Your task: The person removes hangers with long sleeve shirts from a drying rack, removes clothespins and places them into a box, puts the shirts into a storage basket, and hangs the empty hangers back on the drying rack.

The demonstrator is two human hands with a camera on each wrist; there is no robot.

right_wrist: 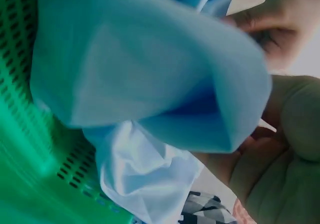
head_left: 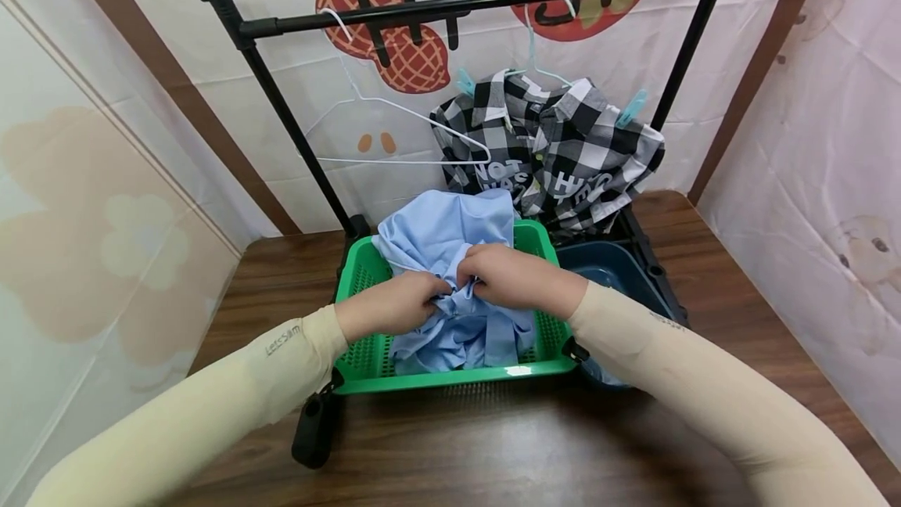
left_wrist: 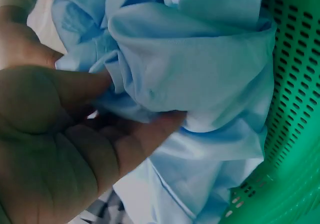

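A light blue shirt (head_left: 450, 229) lies bunched in a green perforated basket (head_left: 450, 379), part of it draped over the far rim. My left hand (head_left: 401, 302) pinches a fold of it near the middle of the basket. Close beside it, my right hand (head_left: 503, 276) pinches another fold. In the left wrist view the left thumb and fingers (left_wrist: 145, 136) close on the cloth. The right wrist view has a broad flap of blue cloth (right_wrist: 150, 74) in front of the right hand (right_wrist: 280, 149), hiding part of its fingers.
A black rack's bar (head_left: 464, 5) crosses above the basket. From it hang a bare white hanger (head_left: 401, 106) and a black-and-white checked shirt (head_left: 545, 147) with blue clips (head_left: 632, 108). A dark blue basin (head_left: 612, 268) stands right of the basket on the wooden table (head_left: 493, 444).
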